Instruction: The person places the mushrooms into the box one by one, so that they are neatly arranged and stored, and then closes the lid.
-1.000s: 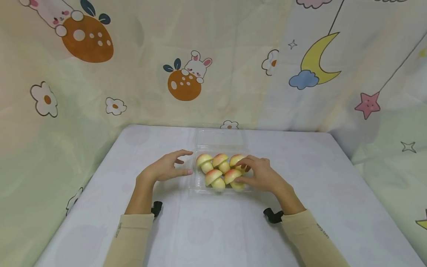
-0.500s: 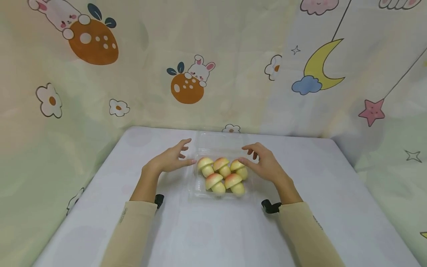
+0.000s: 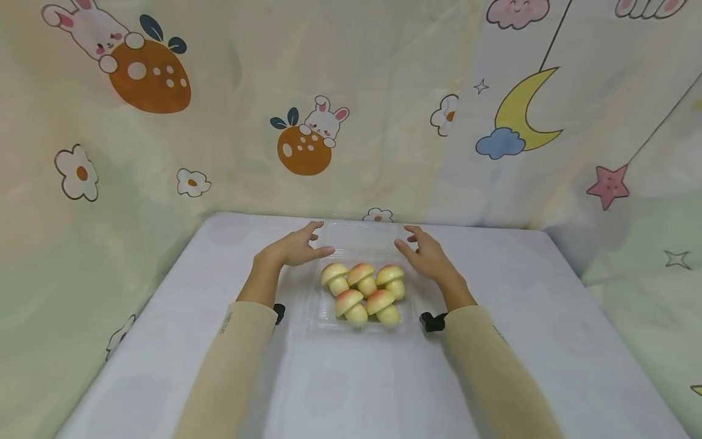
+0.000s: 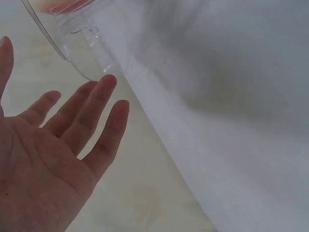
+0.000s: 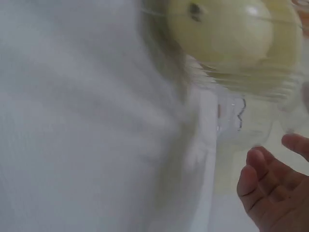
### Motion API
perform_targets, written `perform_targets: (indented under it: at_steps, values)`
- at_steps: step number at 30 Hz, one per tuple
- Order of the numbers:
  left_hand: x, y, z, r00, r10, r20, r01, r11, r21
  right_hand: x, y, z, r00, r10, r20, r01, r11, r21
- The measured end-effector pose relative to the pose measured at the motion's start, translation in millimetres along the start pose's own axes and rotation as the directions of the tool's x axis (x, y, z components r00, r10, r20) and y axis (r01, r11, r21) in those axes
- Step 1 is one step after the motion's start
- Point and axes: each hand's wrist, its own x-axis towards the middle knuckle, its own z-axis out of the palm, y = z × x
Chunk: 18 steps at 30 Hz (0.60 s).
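In the head view a clear plastic clamshell box (image 3: 316, 310) lies on the table with its lid (image 3: 363, 236) folded back, away from the person. Several mushroom-shaped pieces (image 3: 348, 300), pale yellow with reddish caps, fill it in two rows. My left hand (image 3: 298, 246) is at the lid's left side, fingers extended and thumb reaching over that edge. Across from it, my right hand (image 3: 431, 255) has its fingers loosely bent beside the lid's right edge. Neither hand holds anything. Whether fingertips touch the lid, I cannot tell.
A white cloth covers the table (image 3: 340, 390). Behind it hangs a patterned curtain (image 3: 384, 152) with rabbits, flowers and a moon, close to the table's far edge. A black wrist-camera mount (image 3: 433, 322) sticks out below the right wrist.
My right hand has left the mushroom-shaped piece at the right of the box. Both hands have moved forward to the sides of the folded-back lid, and the pieces stay in place.
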Motion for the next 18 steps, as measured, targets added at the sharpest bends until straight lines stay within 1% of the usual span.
perform_targets:
  at_steps: [3,5,7,10,13,16,18]
  values:
    - [4.7,3.0,-0.2,1.000,-0.013,0.002,0.013,0.997,0.074,4.3,-2,6,0.998,0.058,-0.027,-0.057,0.998,0.029]
    - [7.7,4.4,0.2,1.000,-0.021,0.003,0.021,0.995,0.097,5.5,-4,8,0.994,0.099,-0.039,-0.097,0.994,0.060]
    - [9.6,6.0,0.7,0.999,-0.038,-0.002,0.038,0.994,0.104,6.5,-6,9,0.991,0.133,-0.032,-0.130,0.987,0.093]
    - [11.6,8.9,1.0,0.998,-0.059,-0.015,0.060,0.994,0.088,7.5,-7,8,0.986,0.169,-0.014,-0.165,0.975,0.149]
    - [13.4,12.5,-0.2,0.997,-0.065,-0.045,0.068,0.995,0.070,7.9,-9,4,0.985,0.171,0.000,-0.168,0.966,0.198]
    - [13.6,18.1,-4.7,0.995,-0.052,-0.081,0.056,0.997,0.051,8.6,-13,-3,0.987,0.158,-0.014,-0.151,0.963,0.225]
    - [13.8,22.4,-9.0,0.993,-0.042,-0.113,0.046,0.998,0.034,10.1,-16,-9,0.989,0.146,-0.031,-0.135,0.965,0.224]
